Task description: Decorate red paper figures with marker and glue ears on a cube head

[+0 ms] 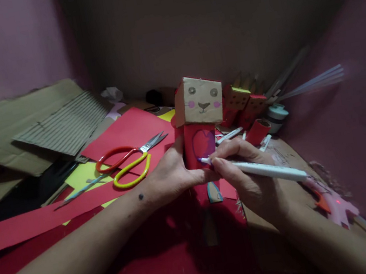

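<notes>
A box-headed paper figure (203,100) stands upright in front of me, with a drawn face, pink cheeks and a red body. My left hand (171,172) is wrapped round the lower part of that body; some of its fingers are hidden behind it. My right hand (245,168) pinches a white marker pen (270,170). The pen's purple tip touches or nearly touches the red front, where a purple rounded outline is drawn. Below the hands, a small blue-edged cardboard piece (214,192) shows at the base.
Scissors (131,162) with red and yellow handles lie on red paper (128,127) at the left, near a pencil (82,190). Cardboard sheets (25,127) lean behind. At right are decorated red boxes (242,98), a red tube (259,131), a lidded jar (276,116) and a pink glue gun (336,204).
</notes>
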Motion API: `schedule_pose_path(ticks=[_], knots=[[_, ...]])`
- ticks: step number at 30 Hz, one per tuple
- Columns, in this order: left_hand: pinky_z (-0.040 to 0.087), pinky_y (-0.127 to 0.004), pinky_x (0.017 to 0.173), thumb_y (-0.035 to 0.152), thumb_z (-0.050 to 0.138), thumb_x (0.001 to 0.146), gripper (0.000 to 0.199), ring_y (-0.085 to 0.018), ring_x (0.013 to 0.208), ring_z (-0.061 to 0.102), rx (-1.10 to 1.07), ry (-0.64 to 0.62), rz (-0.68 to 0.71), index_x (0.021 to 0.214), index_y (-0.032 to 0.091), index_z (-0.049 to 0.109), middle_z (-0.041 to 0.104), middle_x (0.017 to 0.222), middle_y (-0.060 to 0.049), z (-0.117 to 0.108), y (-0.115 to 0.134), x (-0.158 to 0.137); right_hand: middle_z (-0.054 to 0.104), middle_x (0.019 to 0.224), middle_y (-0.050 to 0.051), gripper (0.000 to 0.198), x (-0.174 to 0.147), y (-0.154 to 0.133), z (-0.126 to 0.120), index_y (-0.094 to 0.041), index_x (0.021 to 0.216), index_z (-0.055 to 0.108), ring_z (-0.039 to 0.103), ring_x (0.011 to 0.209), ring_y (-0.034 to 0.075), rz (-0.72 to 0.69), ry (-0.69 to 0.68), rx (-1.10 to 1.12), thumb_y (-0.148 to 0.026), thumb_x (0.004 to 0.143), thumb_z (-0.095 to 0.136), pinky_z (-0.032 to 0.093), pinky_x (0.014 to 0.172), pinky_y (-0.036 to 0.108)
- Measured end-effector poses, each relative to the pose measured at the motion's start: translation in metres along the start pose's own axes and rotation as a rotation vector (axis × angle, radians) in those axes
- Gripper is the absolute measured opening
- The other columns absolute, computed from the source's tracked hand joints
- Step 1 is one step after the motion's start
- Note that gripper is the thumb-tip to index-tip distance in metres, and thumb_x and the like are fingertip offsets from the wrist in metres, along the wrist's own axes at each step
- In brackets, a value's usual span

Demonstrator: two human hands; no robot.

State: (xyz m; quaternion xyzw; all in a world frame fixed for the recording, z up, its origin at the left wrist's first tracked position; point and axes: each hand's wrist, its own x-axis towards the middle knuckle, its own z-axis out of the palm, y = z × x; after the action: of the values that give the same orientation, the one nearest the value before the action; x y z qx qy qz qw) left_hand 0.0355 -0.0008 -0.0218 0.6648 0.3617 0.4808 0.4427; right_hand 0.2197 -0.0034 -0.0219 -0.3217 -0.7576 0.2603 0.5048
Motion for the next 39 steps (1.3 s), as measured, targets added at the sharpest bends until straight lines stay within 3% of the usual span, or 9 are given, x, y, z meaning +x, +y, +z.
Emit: schedule_pose_path(ticks=[8,18,25,32,39], knots=[[0.059,-0.039,0.091,0.033,0.086,0.079,0.045,-0.028,0.108,0.07,0.01,-0.014,0.03,0.116,0.02,0.063,0.075,0.114,-0.005,0.0009,0.0021,-0.0013,0.069,0.069,-0.006,0.003,-0.0009,-0.0047,0.0059,-0.025,0.089,0.072,0.063,0.058,0.009,0.038,-0.005,0.102,-0.023,0.09,0.073,0.047,0.054,0.021],[0.058,-0.037,0.084,0.027,0.087,0.075,0.05,-0.026,0.102,0.069,-0.013,-0.004,-0.021,0.116,0.021,0.059,0.072,0.111,-0.003,-0.0012,-0.0002,-0.0006,0.068,0.073,-0.002,0.012,-0.0025,0.0023,-0.0012,-0.026,0.083,0.071,0.06,0.066,0.015,0.053,0.001,0.016,-0.035,0.091,0.074,0.044,0.059,0.028],[0.058,-0.033,0.082,0.018,0.082,0.074,0.046,-0.024,0.101,0.07,0.011,-0.002,-0.034,0.113,0.022,0.059,0.072,0.108,-0.001,-0.0009,0.0034,-0.0004,0.061,0.065,-0.006,0.013,-0.0012,-0.0038,0.0018,-0.025,0.079,0.066,0.053,0.057,0.011,0.056,-0.027,0.123,-0.022,0.091,0.07,0.04,0.052,0.023],[0.057,-0.039,0.091,0.027,0.085,0.077,0.05,-0.026,0.107,0.069,-0.008,-0.012,-0.002,0.119,0.02,0.058,0.071,0.115,-0.004,-0.002,0.0,-0.0017,0.069,0.077,-0.001,0.01,-0.0023,0.0011,-0.0009,-0.026,0.087,0.071,0.061,0.066,0.015,0.045,-0.003,0.065,-0.034,0.092,0.073,0.047,0.058,0.027],[0.058,-0.038,0.087,0.025,0.085,0.075,0.049,-0.027,0.106,0.07,-0.027,-0.009,-0.02,0.116,0.022,0.058,0.073,0.113,-0.004,-0.0017,0.0024,-0.0011,0.068,0.075,0.0,0.016,-0.0014,0.0029,-0.0029,-0.026,0.083,0.07,0.061,0.068,0.017,0.042,-0.017,0.028,-0.038,0.092,0.073,0.047,0.06,0.029]])
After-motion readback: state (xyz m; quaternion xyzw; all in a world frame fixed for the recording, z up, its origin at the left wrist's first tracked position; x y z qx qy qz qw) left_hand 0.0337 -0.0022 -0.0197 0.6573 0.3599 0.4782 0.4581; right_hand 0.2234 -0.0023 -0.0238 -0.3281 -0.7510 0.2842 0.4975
